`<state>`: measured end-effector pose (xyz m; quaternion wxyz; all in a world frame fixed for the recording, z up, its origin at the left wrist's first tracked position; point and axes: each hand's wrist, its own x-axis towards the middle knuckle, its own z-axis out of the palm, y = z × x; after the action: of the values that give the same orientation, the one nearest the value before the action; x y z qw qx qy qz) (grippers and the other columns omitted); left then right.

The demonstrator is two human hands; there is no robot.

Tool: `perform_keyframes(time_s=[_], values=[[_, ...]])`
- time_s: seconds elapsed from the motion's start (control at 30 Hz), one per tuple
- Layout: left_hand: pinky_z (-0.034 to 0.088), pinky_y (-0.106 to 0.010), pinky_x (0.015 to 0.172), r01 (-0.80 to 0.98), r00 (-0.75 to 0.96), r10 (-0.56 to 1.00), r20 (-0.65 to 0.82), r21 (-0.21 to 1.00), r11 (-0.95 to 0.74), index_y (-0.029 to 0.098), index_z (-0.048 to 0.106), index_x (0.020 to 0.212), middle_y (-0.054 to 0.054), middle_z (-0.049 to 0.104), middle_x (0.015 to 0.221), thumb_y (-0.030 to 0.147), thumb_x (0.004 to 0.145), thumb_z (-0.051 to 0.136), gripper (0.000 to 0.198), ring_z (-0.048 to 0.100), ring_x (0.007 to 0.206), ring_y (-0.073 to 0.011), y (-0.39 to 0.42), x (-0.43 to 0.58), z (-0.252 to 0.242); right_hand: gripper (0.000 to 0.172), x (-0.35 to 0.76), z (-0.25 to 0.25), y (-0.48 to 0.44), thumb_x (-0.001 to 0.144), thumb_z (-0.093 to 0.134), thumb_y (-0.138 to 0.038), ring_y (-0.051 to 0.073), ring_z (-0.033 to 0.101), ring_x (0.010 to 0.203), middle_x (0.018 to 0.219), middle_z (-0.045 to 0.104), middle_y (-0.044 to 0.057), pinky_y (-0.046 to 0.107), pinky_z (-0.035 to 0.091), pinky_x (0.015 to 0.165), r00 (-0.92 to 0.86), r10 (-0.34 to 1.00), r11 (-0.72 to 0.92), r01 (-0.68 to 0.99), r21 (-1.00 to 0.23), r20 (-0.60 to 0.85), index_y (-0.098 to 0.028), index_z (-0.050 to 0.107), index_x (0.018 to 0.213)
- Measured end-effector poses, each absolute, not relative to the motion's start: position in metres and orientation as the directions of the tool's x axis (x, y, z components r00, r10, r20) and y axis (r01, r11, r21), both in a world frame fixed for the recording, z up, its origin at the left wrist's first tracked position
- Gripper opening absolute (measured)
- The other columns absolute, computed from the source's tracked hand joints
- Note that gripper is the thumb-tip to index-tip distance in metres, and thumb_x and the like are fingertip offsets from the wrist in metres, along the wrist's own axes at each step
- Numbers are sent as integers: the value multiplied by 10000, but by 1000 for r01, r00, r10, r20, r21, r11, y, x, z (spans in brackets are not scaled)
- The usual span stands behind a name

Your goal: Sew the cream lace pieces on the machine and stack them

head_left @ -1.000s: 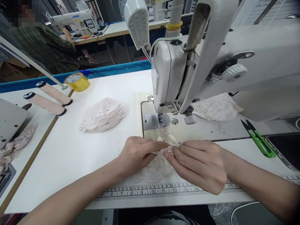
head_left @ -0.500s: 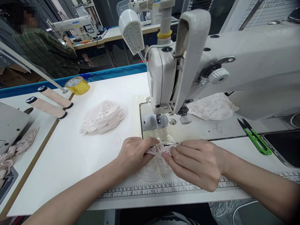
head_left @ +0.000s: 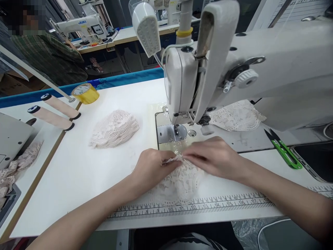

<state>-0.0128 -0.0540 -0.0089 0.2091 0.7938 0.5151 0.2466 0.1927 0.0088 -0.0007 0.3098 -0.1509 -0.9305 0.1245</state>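
Observation:
A piece of cream lace (head_left: 179, 184) lies on the white table in front of the sewing machine (head_left: 179, 83), its top edge lifted. My left hand (head_left: 153, 166) pinches that edge between thumb and fingers. From the other side my right hand (head_left: 213, 158) has its fingertips closed on the same edge, slightly blurred. Both hands are just in front of the needle plate (head_left: 169, 133), and nothing shows under the presser foot (head_left: 177, 130). Fingers hide part of the lace's upper edge.
A stack of lace pieces (head_left: 116, 128) lies to the left, more lace (head_left: 238, 116) behind the machine head. Green thread snips (head_left: 283, 149) and a phone (head_left: 316, 159) are at right. Yellow tape (head_left: 85, 93) and thread cones (head_left: 50, 118) stand at left. A person (head_left: 49, 55) sits beyond.
My right hand has moved up and slightly left along the lace edge, uncovering more of the lace below. My left hand stays almost in place, still pinching.

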Motion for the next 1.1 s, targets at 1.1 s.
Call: perform_keyframes(time_s=[1.1], values=[[352, -457, 962, 832, 527, 744, 411, -71, -550, 155, 644, 1184, -120, 692, 1176, 353, 952, 534, 325, 590, 1161, -285, -47, -7, -16, 287, 189, -20, 16, 994, 454, -250, 175, 610, 737, 765, 709, 59, 310, 274, 515, -753, 537, 767, 623, 151, 380, -145, 720, 1019]])
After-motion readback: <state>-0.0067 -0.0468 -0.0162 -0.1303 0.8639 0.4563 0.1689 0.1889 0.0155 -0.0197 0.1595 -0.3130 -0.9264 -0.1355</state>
